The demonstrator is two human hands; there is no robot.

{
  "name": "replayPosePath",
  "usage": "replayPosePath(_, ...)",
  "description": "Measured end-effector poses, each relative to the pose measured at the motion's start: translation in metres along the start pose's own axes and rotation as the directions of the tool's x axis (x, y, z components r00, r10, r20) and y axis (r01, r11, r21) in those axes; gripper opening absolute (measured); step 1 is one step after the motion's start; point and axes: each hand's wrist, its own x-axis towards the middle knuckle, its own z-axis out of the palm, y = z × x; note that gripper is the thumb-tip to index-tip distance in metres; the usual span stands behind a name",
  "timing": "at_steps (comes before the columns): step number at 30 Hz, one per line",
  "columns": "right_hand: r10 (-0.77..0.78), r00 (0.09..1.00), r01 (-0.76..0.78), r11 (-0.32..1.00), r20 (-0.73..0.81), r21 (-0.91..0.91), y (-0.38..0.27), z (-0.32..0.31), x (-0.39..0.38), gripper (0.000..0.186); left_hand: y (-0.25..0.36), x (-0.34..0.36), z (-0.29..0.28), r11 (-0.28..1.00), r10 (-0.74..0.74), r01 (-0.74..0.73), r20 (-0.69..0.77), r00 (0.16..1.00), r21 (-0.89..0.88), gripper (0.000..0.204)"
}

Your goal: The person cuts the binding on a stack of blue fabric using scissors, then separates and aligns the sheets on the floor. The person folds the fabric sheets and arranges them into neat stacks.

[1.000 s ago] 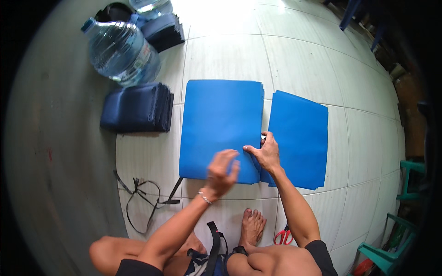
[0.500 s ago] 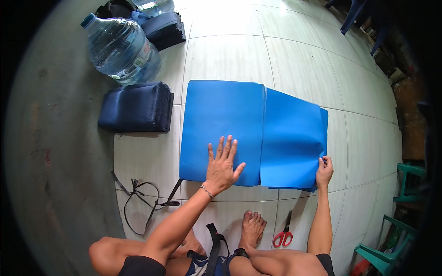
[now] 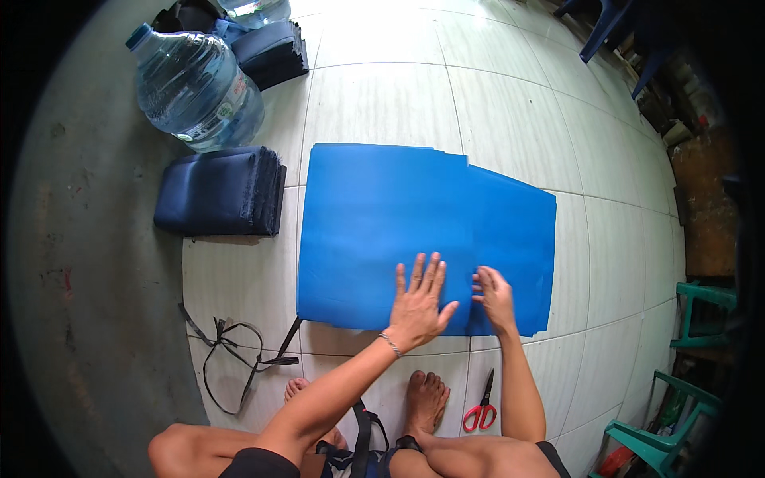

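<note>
Blue sheets lie in two stacks side by side on the tiled floor, a left stack (image 3: 366,215) and a right stack (image 3: 518,239). A sheet at the right side of the left stack overlaps the seam between them. My left hand (image 3: 419,311) rests flat on the left stack near its lower right corner, fingers spread. Just right of the seam, my right hand (image 3: 494,296) hovers or rests over the right stack. Its fingers are loosely bent, apart and slightly blurred, their tips toward the sheet edge. Red-handled scissors (image 3: 480,416) lie on the floor in front of my right forearm.
A dark folded stack (image 3: 211,191) sits to the left. Beyond it stand a large water bottle (image 3: 199,92) and another dark stack (image 3: 271,56). A black strap (image 3: 227,342) lies at lower left. Green stools (image 3: 661,434) line the right edge.
My right hand has left the right stack's outer edge and moved left to the seam. The creased top sheet no longer shows on the right stack. My left hand has slid right.
</note>
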Motion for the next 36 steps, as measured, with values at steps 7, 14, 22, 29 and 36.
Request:
replayPosePath(7,-0.322,0.918,0.246,0.920,-0.230,-0.305,0.005,-0.047,0.020,0.026,-0.024,-0.001,-0.035,0.961,0.127,-0.155,-0.133,0.983,-0.230,0.072)
replayPosePath(14,-0.315,0.886,0.105,0.851,-0.340,-0.515,0.041,-0.147,0.013,0.047,-0.084,-0.010,-0.036,0.985,-0.020,0.030,-0.059,0.998,0.170,0.083)
replayPosePath(22,-0.229,0.862,-0.048,0.851,-0.451,-0.524,0.046,-0.161,0.017,0.056,-0.085,-0.010,-0.032,0.972,-0.031,0.047,-0.071,0.997,0.230,0.082)
replayPosePath(29,-0.368,0.821,-0.149,0.599,-0.436,-0.787,0.040,-0.153,0.006,0.039,-0.085,-0.011,-0.032,0.975,-0.031,0.044,-0.060,0.998,0.219,0.081)
replayPosePath(36,-0.337,0.941,0.058,0.214,-0.018,-0.975,0.025,-0.072,-0.007,0.081,-0.083,-0.009,-0.033,0.962,-0.021,0.040,-0.073,0.997,0.272,0.081)
